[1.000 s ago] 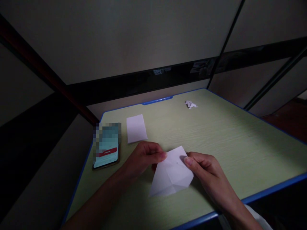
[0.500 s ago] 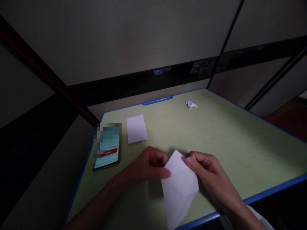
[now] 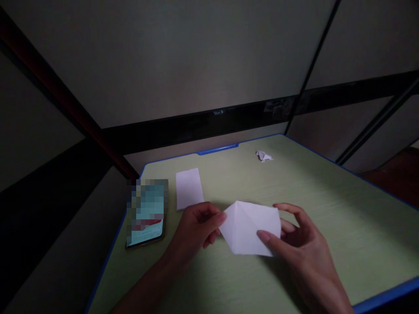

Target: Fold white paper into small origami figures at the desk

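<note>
A creased sheet of white paper (image 3: pixel 250 226) is held up between my two hands, over the near part of the table. Its left end comes to a point, and my left hand (image 3: pixel 199 226) pinches that tip between thumb and fingers. At the squarer right end, my right hand (image 3: pixel 303 248) grips the sheet with its thumb on the front and its fingers behind. Creases run from the top corner down the paper's left part.
A small folded paper figure (image 3: pixel 263 156) lies near the back of the pale green table (image 3: pixel 327 209). White paper (image 3: pixel 190 189) lies beyond my left hand, beside a lit phone (image 3: pixel 147 233) at the left edge. Cabinet panels (image 3: pixel 196 65) stand behind the table.
The paper has turned from hanging lengthwise to lying sideways, its point now facing left. My left hand moved to that tip, and my right hand shifted to the opposite end. The view tilted slightly up.
</note>
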The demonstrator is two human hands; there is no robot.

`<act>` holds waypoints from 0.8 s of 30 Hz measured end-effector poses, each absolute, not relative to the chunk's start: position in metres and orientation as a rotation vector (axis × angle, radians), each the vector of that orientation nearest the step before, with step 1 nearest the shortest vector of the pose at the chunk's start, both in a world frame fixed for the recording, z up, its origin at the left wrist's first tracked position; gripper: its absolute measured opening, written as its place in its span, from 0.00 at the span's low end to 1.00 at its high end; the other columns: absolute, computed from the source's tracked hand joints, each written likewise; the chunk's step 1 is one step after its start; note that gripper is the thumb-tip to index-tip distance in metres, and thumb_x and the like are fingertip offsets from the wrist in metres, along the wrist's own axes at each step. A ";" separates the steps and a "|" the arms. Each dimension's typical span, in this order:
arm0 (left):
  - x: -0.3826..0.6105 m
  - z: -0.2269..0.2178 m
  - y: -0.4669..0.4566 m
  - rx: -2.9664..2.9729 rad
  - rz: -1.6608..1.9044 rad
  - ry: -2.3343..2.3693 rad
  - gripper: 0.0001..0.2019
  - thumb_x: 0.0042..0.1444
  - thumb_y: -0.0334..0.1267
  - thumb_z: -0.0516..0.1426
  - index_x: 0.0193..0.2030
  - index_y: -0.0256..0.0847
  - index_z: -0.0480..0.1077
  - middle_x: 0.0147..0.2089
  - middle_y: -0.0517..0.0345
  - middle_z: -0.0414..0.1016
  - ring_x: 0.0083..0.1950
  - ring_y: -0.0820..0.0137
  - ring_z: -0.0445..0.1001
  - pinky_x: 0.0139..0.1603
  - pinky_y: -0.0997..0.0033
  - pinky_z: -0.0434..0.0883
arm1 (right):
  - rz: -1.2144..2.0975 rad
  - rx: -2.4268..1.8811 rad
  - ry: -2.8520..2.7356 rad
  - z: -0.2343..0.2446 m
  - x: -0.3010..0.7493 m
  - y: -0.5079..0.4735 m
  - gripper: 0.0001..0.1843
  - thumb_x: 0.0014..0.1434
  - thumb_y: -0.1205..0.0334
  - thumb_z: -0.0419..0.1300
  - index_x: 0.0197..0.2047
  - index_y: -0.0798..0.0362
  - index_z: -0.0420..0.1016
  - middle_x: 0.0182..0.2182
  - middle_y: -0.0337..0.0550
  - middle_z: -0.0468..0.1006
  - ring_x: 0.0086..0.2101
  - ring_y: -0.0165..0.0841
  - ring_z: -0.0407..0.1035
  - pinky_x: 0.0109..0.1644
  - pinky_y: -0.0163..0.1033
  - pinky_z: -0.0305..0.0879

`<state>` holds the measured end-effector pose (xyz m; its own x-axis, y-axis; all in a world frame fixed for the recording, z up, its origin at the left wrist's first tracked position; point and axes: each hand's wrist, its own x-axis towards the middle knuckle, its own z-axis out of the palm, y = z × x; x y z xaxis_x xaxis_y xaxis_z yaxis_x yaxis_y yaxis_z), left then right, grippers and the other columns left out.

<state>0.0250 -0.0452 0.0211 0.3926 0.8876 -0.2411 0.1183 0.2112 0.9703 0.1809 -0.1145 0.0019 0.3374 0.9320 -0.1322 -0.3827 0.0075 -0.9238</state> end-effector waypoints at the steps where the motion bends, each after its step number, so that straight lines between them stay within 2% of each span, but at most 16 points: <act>1: 0.027 0.020 -0.047 1.273 0.661 1.020 0.10 0.42 0.40 0.57 0.19 0.37 0.61 0.13 0.69 0.59 0.12 0.83 0.54 0.12 0.83 0.49 | 1.061 -1.117 -0.576 0.002 0.182 -0.114 0.28 0.39 0.67 0.67 0.41 0.47 0.59 0.22 0.35 0.77 0.22 0.30 0.70 0.25 0.33 0.66; 4: 0.035 0.017 -0.055 1.300 0.478 0.920 0.09 0.41 0.36 0.56 0.18 0.37 0.59 0.14 0.67 0.62 0.12 0.81 0.59 0.11 0.83 0.52 | 0.947 -1.118 -0.507 0.001 0.184 -0.116 0.27 0.41 0.66 0.67 0.43 0.46 0.60 0.18 0.32 0.75 0.17 0.28 0.68 0.21 0.31 0.65; 7: 0.043 0.012 -0.064 1.278 0.366 0.875 0.06 0.40 0.35 0.55 0.20 0.35 0.63 0.16 0.64 0.65 0.14 0.80 0.62 0.13 0.82 0.55 | 0.998 -1.113 -0.553 0.000 0.182 -0.117 0.24 0.43 0.63 0.65 0.43 0.47 0.61 0.14 0.30 0.71 0.13 0.26 0.64 0.15 0.27 0.60; 12: 0.047 0.008 -0.072 1.153 0.481 0.864 0.08 0.39 0.38 0.56 0.21 0.34 0.63 0.15 0.62 0.65 0.15 0.77 0.65 0.16 0.79 0.59 | 1.172 -1.085 -0.791 -0.003 0.176 -0.117 0.18 0.46 0.63 0.63 0.40 0.51 0.62 0.22 0.38 0.76 0.21 0.31 0.69 0.24 0.35 0.67; 16: 0.047 0.010 -0.071 1.206 0.612 0.908 0.08 0.43 0.38 0.55 0.24 0.32 0.66 0.18 0.60 0.67 0.19 0.78 0.65 0.20 0.79 0.61 | 1.202 -1.085 -0.874 -0.004 0.174 -0.116 0.11 0.49 0.63 0.61 0.36 0.53 0.64 0.22 0.38 0.76 0.20 0.29 0.68 0.22 0.32 0.65; 20: 0.046 0.009 -0.067 1.274 0.772 1.044 0.10 0.44 0.38 0.54 0.20 0.34 0.63 0.17 0.63 0.63 0.18 0.79 0.62 0.18 0.80 0.60 | 1.223 -1.092 -0.891 -0.001 0.173 -0.116 0.11 0.48 0.64 0.61 0.36 0.53 0.66 0.24 0.38 0.76 0.22 0.28 0.69 0.25 0.31 0.65; 24: 0.046 0.004 -0.068 1.352 0.813 1.085 0.08 0.46 0.36 0.54 0.21 0.35 0.63 0.18 0.62 0.64 0.20 0.77 0.63 0.19 0.79 0.60 | 1.255 -1.121 -0.875 0.000 0.172 -0.115 0.09 0.47 0.61 0.62 0.33 0.54 0.68 0.22 0.38 0.75 0.22 0.28 0.67 0.23 0.30 0.63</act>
